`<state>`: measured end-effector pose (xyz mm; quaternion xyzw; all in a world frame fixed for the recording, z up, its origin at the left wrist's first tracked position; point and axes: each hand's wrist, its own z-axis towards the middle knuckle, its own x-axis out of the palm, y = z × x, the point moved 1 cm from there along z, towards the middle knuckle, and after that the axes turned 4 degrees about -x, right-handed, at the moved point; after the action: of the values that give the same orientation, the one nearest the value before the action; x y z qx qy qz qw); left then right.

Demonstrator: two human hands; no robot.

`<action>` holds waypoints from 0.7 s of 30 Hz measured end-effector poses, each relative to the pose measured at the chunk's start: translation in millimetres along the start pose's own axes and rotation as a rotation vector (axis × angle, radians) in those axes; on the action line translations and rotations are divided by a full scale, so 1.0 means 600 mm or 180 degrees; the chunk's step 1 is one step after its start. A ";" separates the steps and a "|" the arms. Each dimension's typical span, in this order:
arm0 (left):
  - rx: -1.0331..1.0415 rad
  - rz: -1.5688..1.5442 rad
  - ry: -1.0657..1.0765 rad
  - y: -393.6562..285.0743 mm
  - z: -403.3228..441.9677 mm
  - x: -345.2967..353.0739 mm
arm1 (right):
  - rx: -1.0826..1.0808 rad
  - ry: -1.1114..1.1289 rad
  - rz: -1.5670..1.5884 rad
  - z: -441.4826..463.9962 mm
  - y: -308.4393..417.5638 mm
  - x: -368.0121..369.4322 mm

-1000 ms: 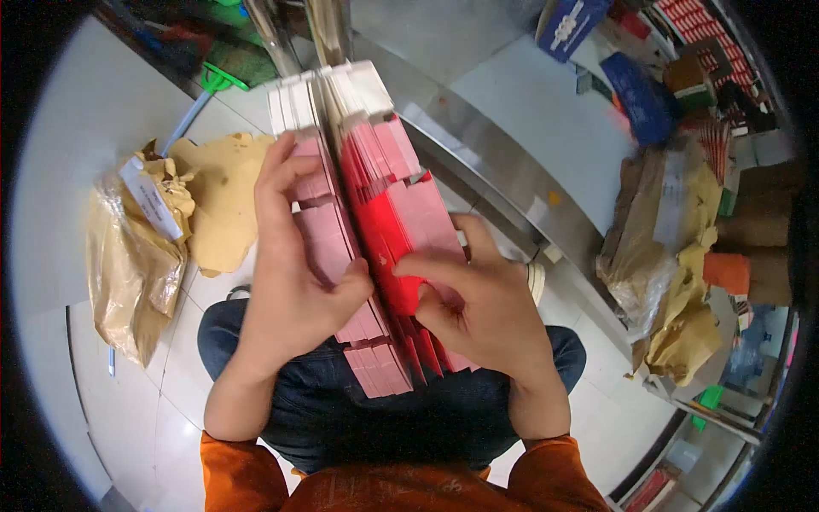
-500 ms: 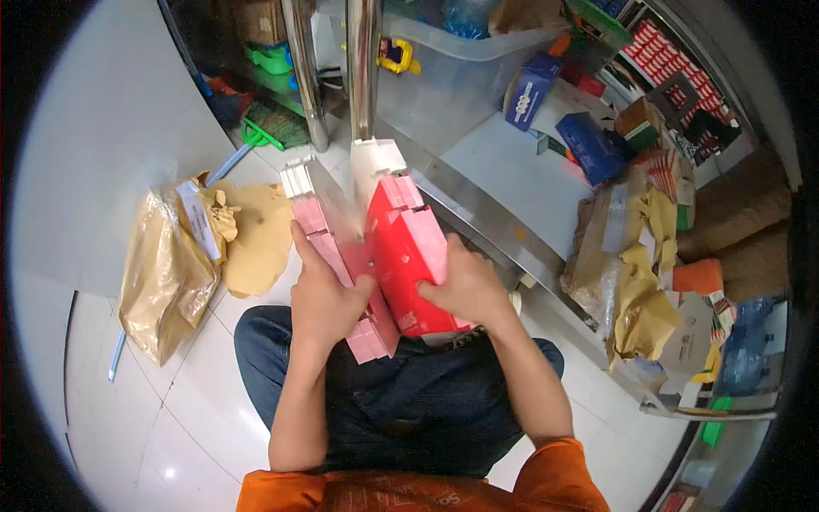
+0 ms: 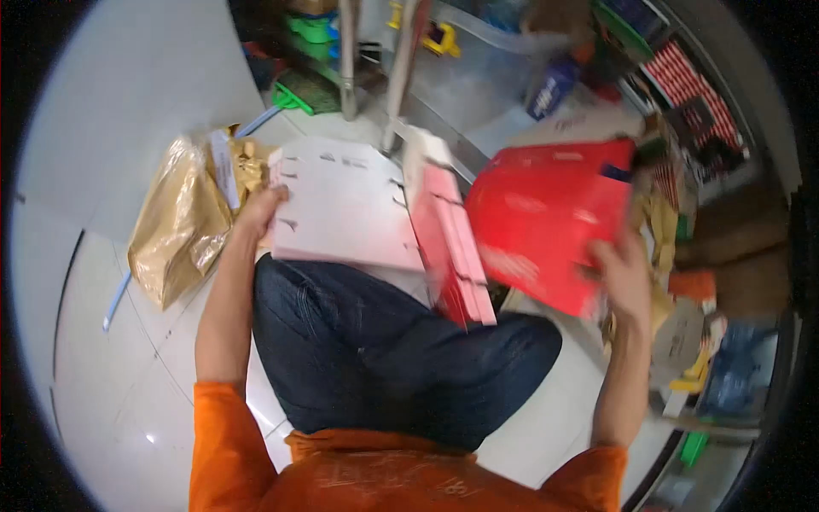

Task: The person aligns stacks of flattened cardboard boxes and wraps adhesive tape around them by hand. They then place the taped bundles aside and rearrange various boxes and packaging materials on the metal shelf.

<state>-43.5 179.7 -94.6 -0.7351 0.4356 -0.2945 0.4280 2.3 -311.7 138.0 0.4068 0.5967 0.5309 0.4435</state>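
Note:
My left hand (image 3: pixel 260 213) is closed on the left edge of a stack of flat white card pieces (image 3: pixel 341 205), which has small dark slots along both sides and lies face up over my lap. On the right, my right hand (image 3: pixel 621 271), blurred, grips the edge of a red card sheet (image 3: pixel 546 218) with faint white print. Between them a pink-edged stack of card pieces (image 3: pixel 448 235) stands tilted on its side, its dark slots showing. Part of that stack's red face is visible. How the pieces join is hidden by blur.
A tan plastic-wrapped package (image 3: pixel 183 222) lies on the tiled floor at left. A green-headed broom (image 3: pixel 294 100) rests behind it. Metal posts (image 3: pixel 347 60) and a clear plastic tub (image 3: pixel 478 64) stand ahead. Torn brown packaging (image 3: pixel 661 222) and boxes crowd the right.
My hands have moved far apart. The stacks have opened out: the white face now shows on the left, and the red sheet has swung out to the right. The view has shifted slightly.

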 end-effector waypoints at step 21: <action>0.0072 -0.0032 0.0753 0.043 -0.136 0.261 | 0.0136 0.2190 -0.3478 -0.031 -0.117 0.175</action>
<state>-49.5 3.1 -70.4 -0.6925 0.4760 -0.3862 0.3804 -45.8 -223.8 58.9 -0.1403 0.8363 0.3167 0.4250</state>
